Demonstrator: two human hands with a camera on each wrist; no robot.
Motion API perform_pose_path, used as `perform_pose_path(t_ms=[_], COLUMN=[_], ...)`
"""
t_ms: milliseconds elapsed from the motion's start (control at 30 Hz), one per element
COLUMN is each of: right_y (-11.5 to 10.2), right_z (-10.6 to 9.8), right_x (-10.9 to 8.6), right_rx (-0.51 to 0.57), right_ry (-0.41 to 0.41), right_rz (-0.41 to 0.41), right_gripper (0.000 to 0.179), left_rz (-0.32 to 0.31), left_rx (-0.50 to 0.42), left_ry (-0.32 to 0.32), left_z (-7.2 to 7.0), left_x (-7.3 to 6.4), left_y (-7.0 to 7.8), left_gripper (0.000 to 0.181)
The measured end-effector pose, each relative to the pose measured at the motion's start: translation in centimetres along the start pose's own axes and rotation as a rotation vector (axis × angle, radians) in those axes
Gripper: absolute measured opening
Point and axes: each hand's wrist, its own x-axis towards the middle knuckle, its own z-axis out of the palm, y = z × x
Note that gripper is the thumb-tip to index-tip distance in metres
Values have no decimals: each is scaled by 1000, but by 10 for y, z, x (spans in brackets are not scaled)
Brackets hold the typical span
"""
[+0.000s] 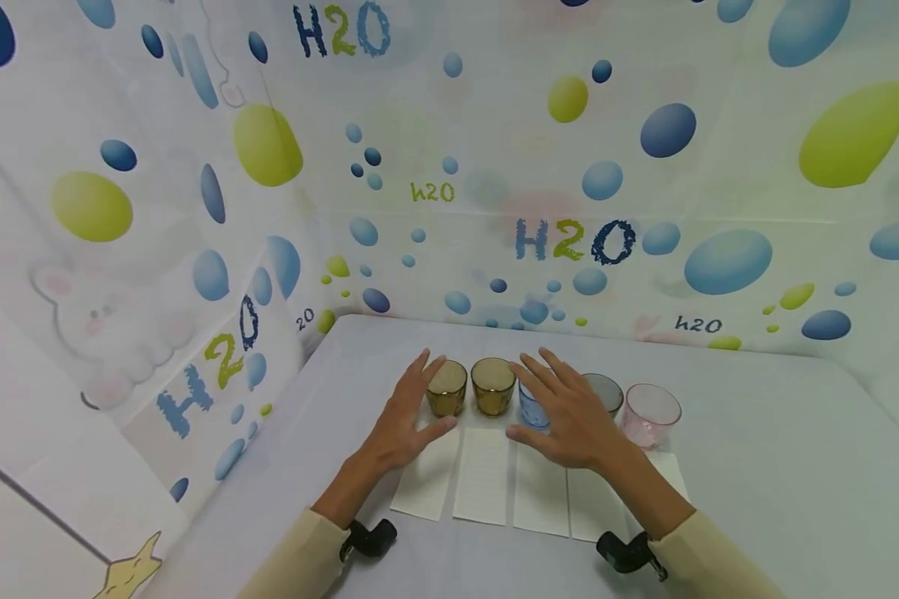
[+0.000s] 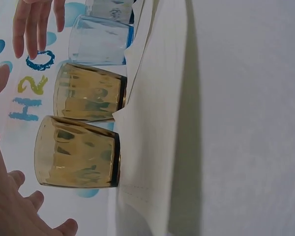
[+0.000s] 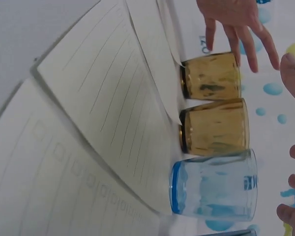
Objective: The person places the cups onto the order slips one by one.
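Note:
A row of drinking glasses stands across the table. At its left end is an amber glass (image 1: 447,401), with my left hand (image 1: 406,413) held beside it, fingers spread and nothing in them. A second amber glass (image 1: 493,397) is just to the right. My right hand (image 1: 569,418), also spread and holding nothing, partly covers a blue glass (image 1: 532,409) and a grey glass (image 1: 608,393) in the head view. The right wrist view shows that blue glass (image 3: 214,187) whole, upright and apart from the fingers. A pink glass (image 1: 650,416) ends the row.
Several pale paper pads (image 1: 482,474) lie side by side in front of the glasses; the right wrist view shows printed lines on one pad (image 3: 103,83). Under everything is a white tablecloth (image 1: 779,466). A printed curtain (image 1: 479,166) hangs behind and at the left.

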Motion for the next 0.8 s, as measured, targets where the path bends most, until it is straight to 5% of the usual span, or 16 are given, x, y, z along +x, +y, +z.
perform_pose_path(t_ms=[433, 800], right_y=[-8, -13], right_z=[11, 22], right_x=[32, 52], right_rx=[30, 99], right_ry=[-37, -93], right_rz=[-43, 0], right_gripper=[86, 85], left_rz=[-60, -129], left_rx=[-115, -257], left_ry=[2, 9], left_z=[-2, -2], left_x=[6, 14], left_y=[-9, -14], left_gripper=[84, 87])
